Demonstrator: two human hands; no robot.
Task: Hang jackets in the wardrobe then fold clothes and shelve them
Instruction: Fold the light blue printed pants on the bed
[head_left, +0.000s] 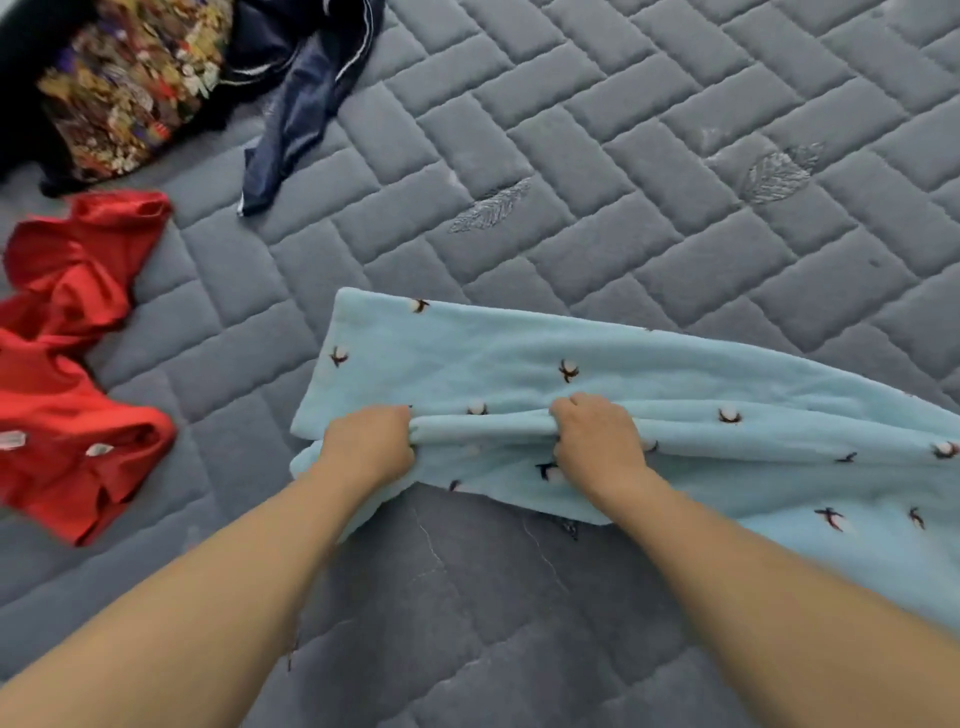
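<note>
A light blue fleece garment (519, 358) printed with small cotton-flower motifs lies across the grey quilted mattress (623, 156), running off to the right. My left hand (371, 444) grips a raised fold of it near its left end. My right hand (597, 441) grips the same fold a short way to the right. Both fists are curled round the bunched fabric, and the fold is stretched between them.
A crumpled red garment (72, 364) lies at the left. A dark navy garment with white stripes (306, 98) and a gold-patterned dark cloth (130, 83) sit at the far left top. The mattress's near edge (467, 649) is below my arms.
</note>
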